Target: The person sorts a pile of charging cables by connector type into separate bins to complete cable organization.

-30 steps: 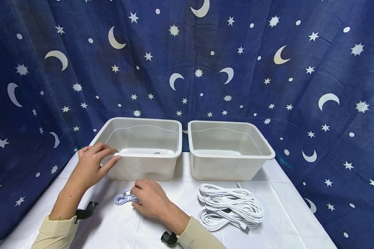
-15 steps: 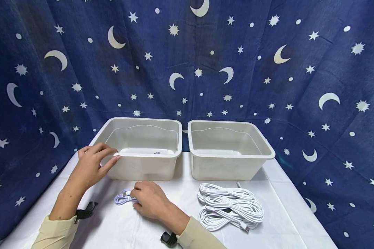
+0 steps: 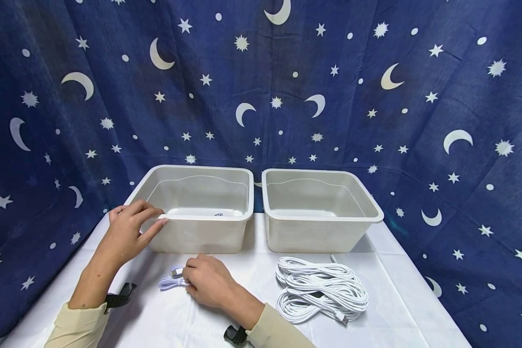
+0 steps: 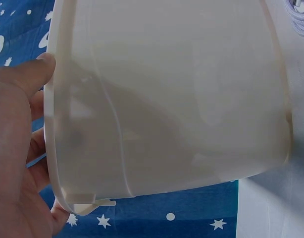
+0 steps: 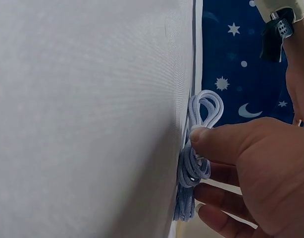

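My left hand [image 3: 126, 232] rests at the near left corner of the left bin [image 3: 200, 237], a pale grey plastic tub. In the left wrist view, the thumb presses the outside of the bin's rim [image 4: 50, 109] and the fingers lie behind it. My right hand [image 3: 210, 282] pinches a small coiled lavender charging cable [image 3: 170, 284] on the table in front of that bin. The thumb lies across the middle of the coil [image 5: 207, 101] in the right wrist view. Part of the cable is hidden behind the right fingers.
To the right stands a matching bin [image 3: 317, 237]. A large bundle of white cable [image 3: 326, 287] lies before it on the white tablecloth [image 3: 400, 290]. Something small and dark [image 3: 219, 214] is inside the left bin. A blue curtain [image 3: 261, 72] hangs behind.
The lavender cable has turned slightly under my right hand, its loops now spread differently. The right hand shifted very little, and the left hand keeps its place on the rim.
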A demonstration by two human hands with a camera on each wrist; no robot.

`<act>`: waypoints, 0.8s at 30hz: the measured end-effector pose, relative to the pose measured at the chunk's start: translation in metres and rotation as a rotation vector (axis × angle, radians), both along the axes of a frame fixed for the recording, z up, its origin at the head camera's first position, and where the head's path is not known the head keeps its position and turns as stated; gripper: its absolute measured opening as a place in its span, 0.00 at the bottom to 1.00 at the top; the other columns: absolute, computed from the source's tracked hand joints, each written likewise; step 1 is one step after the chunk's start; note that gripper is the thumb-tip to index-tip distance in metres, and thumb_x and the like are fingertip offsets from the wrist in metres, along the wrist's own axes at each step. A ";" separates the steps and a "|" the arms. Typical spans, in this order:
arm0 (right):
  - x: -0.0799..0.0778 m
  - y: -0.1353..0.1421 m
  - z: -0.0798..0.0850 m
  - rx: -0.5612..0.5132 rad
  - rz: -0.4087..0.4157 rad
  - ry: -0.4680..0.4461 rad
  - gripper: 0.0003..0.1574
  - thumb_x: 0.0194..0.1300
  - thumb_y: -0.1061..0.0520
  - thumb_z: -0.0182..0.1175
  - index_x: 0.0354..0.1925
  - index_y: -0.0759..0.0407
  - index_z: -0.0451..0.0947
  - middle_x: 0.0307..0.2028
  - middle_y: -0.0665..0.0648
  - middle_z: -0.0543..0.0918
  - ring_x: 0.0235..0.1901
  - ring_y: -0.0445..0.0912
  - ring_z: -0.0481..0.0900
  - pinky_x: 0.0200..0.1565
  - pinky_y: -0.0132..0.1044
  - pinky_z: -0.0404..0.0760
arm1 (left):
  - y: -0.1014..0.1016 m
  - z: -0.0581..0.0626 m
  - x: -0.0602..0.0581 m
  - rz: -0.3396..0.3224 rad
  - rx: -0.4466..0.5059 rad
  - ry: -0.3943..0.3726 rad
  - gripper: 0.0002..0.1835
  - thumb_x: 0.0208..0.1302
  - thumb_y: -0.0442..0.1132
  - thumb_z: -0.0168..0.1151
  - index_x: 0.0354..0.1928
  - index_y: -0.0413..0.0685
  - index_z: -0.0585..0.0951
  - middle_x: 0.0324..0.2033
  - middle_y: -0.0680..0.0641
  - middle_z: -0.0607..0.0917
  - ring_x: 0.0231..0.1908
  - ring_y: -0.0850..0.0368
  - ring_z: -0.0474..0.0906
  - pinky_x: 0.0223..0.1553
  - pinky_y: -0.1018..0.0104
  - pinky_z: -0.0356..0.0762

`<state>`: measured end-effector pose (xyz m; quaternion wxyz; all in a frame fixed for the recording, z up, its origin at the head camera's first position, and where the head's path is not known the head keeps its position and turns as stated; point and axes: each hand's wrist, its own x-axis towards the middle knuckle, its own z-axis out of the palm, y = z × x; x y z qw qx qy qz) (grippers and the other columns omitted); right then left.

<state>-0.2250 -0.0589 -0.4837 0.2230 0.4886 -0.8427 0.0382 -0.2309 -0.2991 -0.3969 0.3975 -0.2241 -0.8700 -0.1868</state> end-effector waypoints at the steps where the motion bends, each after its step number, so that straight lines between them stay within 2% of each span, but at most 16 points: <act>1: 0.000 0.000 0.000 -0.002 0.002 0.005 0.13 0.58 0.45 0.79 0.29 0.41 0.82 0.36 0.38 0.83 0.33 0.35 0.74 0.37 0.27 0.75 | 0.000 0.000 0.000 0.000 0.000 0.001 0.10 0.56 0.35 0.79 0.40 0.47 0.90 0.38 0.49 0.84 0.36 0.48 0.80 0.47 0.35 0.62; 7: 0.000 -0.001 -0.002 -0.004 0.003 0.019 0.14 0.58 0.48 0.78 0.29 0.42 0.80 0.33 0.39 0.81 0.31 0.36 0.73 0.36 0.28 0.74 | 0.000 -0.001 0.000 0.001 -0.003 -0.010 0.10 0.57 0.35 0.79 0.41 0.47 0.90 0.38 0.49 0.84 0.36 0.48 0.80 0.47 0.35 0.63; 15: 0.001 -0.001 -0.003 0.019 -0.025 -0.006 0.15 0.54 0.53 0.76 0.40 0.44 0.83 0.36 0.41 0.81 0.33 0.37 0.75 0.35 0.28 0.75 | 0.000 0.000 0.000 0.001 -0.009 -0.010 0.10 0.57 0.35 0.79 0.40 0.46 0.89 0.38 0.48 0.84 0.36 0.48 0.80 0.48 0.35 0.63; 24: 0.002 -0.002 -0.002 0.017 -0.021 -0.004 0.14 0.53 0.53 0.76 0.38 0.44 0.84 0.35 0.41 0.80 0.33 0.38 0.75 0.35 0.28 0.75 | -0.001 0.000 0.000 0.002 -0.005 -0.011 0.10 0.57 0.35 0.79 0.41 0.47 0.89 0.38 0.49 0.84 0.37 0.48 0.80 0.48 0.35 0.62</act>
